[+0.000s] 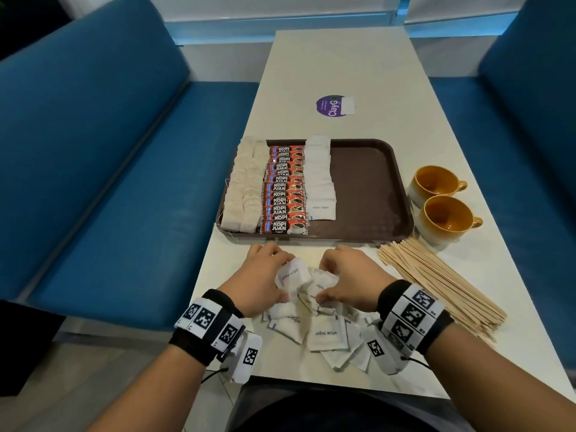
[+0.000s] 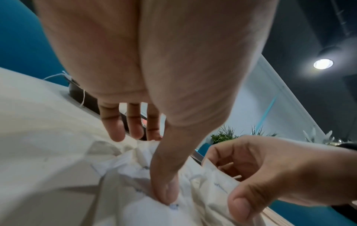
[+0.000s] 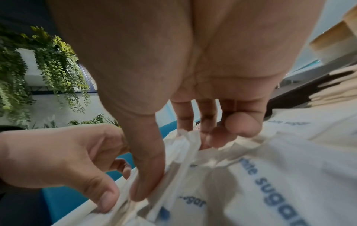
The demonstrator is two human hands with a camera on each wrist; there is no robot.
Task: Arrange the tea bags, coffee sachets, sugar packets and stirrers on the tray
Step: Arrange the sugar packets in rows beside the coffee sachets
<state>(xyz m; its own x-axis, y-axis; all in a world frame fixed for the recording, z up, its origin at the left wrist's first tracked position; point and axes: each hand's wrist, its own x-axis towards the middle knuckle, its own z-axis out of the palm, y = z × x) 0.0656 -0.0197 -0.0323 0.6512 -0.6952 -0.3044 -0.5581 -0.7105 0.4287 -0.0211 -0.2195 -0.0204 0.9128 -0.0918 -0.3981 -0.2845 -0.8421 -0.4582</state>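
A brown tray (image 1: 367,169) holds rows of tea bags (image 1: 244,185), red coffee sachets (image 1: 285,190) and white sugar packets (image 1: 321,179). In front of it lies a loose pile of white sugar packets (image 1: 324,333). My left hand (image 1: 265,277) grips a bunch of these packets (image 1: 291,274) from the left, thumb (image 2: 164,191) pressed on them. My right hand (image 1: 349,277) grips packets (image 3: 193,154) from the right, thumb against fingers. Both hands meet over the pile's far end. A bundle of wooden stirrers (image 1: 436,280) lies to the right on the table.
Two orange cups (image 1: 436,182) (image 1: 448,218) stand right of the tray. A purple sticker (image 1: 330,106) with one white packet (image 1: 348,105) sits farther back. Blue benches (image 1: 109,157) flank the white table (image 1: 343,67); its near edge is at my lap.
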